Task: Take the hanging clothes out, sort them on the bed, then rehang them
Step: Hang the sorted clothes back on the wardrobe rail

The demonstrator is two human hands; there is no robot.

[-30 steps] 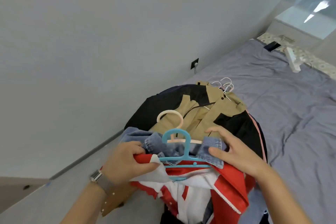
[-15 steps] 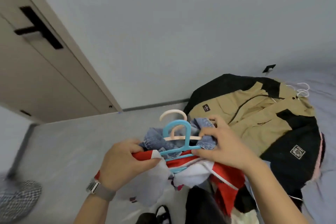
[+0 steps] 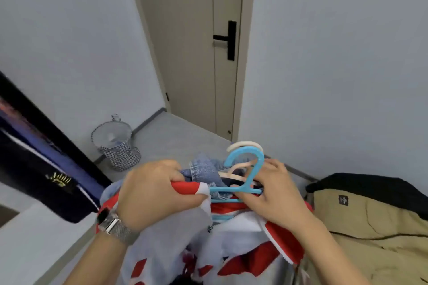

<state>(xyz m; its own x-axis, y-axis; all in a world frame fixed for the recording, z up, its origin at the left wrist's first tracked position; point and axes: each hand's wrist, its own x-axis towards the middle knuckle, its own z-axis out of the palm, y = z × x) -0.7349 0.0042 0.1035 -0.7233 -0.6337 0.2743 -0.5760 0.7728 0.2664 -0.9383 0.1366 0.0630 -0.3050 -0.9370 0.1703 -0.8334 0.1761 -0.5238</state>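
I have a bundle of hangered clothes gathered at the near centre: a red-and-white garment point(image 3: 234, 238) hanging down below, with a piece of blue denim point(image 3: 203, 170) bunched on top. The blue hanger point(image 3: 245, 176) sticks its hook up out of the bundle, and a cream hanger point(image 3: 245, 145) hooks up just behind it. My left hand point(image 3: 152, 194) has its fingers curled tight round the red shoulder of the garment; my right hand point(image 3: 275, 194) pinches the blue hanger's bar and neck with bent fingers. To the right, on the bed, a tan-and-black jacket point(image 3: 370, 227) lies spread, just beside the bundle. Far ahead are a beige door point(image 3: 190, 41) and, left of it on the floor, a mesh laundry basket point(image 3: 115, 143); a dark garment point(image 3: 39, 169) hangs at the near left. I judge this is the rehang step, carrying the sorted bundle off the bed. Next I need both hooks kept together and upright, ready to go over a rail
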